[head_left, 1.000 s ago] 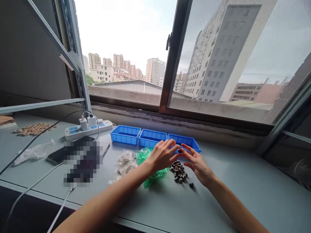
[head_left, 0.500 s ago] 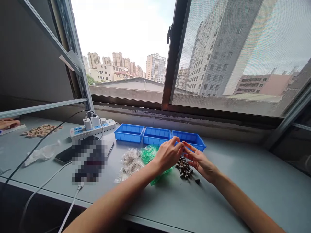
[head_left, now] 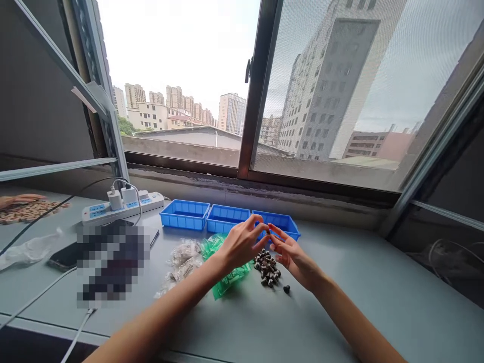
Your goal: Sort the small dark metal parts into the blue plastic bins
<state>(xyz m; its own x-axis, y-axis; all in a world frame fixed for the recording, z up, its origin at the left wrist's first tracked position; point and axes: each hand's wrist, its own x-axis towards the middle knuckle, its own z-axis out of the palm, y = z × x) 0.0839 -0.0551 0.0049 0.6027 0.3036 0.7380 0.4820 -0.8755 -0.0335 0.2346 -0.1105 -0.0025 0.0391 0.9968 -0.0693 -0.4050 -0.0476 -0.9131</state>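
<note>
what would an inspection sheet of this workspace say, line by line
Surface: smooth grey tabletop; spills: nothing seen.
Job's things: heap of small dark metallic fittings; one black rounded fitting apart; three blue rectangular plastic bins behind.
Clutter: crumpled green plastic bag, clear plastic packets, black flat phone, crumpled white plastic film.
Hands: left hand and right hand meet at a small dark piece; which grips it is unclear.
Cables: white cables, thin black cable; white rectangular power strip with plugs.
Surroundings: dark-framed glass window; another person's hand over tan pieces, far left.
</note>
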